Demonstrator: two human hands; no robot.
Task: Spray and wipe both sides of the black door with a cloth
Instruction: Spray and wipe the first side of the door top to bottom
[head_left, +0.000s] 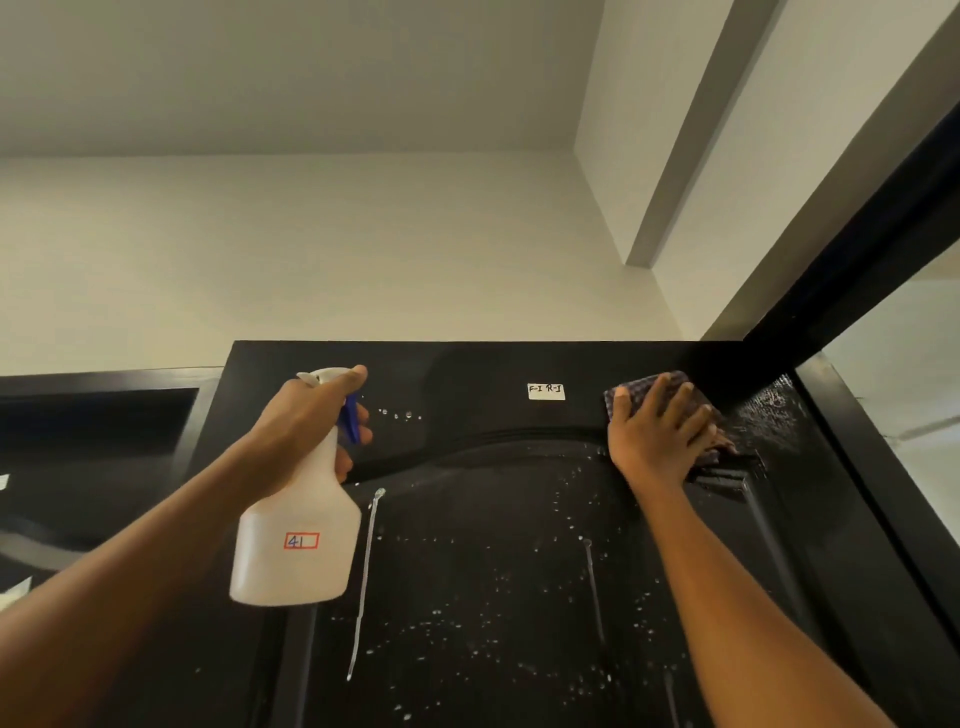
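The black door (493, 597) fills the lower middle of the head view, its face speckled with droplets and two running streaks. My left hand (311, 421) grips a white spray bottle (298, 540) with a blue trigger, held up near the door's upper left and marked "41". My right hand (660, 434) presses flat on a dark checked cloth (675, 387) against the door's upper right corner. A small white label (546, 392) is stuck near the top edge between my hands.
The black door frame (852, 260) rises diagonally at the right, with a pale opening beyond it. A second black frame (98, 410) stands at the left. White wall and ceiling (337, 208) lie above the door's top edge.
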